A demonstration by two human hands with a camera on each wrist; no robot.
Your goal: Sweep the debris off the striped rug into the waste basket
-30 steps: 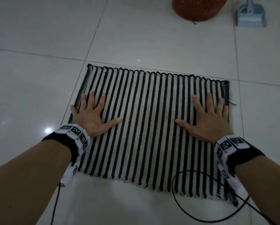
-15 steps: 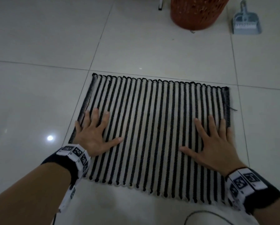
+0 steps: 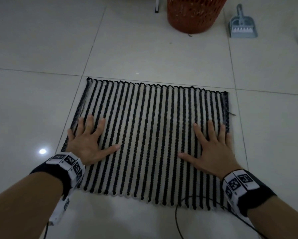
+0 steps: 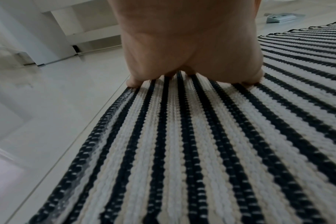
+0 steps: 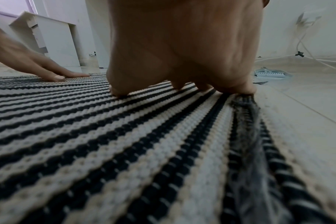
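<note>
The black-and-white striped rug (image 3: 148, 138) lies flat on the tiled floor, and I see no debris on it. My left hand (image 3: 88, 140) presses flat on its left part with the fingers spread. My right hand (image 3: 212, 147) lies flat on its right part, fingers spread, little finger at the rug's edge. The wrist views show each palm (image 4: 192, 45) (image 5: 182, 45) from behind, fingertips down on the stripes (image 4: 182, 151) (image 5: 105, 136). The orange mesh waste basket (image 3: 194, 12) stands on the floor beyond the rug. A grey dustpan (image 3: 242, 25) with a brush in it lies right of the basket.
Pale glossy floor tiles (image 3: 41, 49) surround the rug. A black cable (image 3: 177, 218) loops on the floor near my right wrist. A white furniture leg (image 3: 157, 5) stands left of the basket. White cabinets (image 5: 48, 39) and wall cables (image 5: 305, 50) show in the right wrist view.
The head view has tipped up, so the basket and dustpan show more fully. Both hands sit nearer the rug's front edge than one second ago, still flat with spread fingers.
</note>
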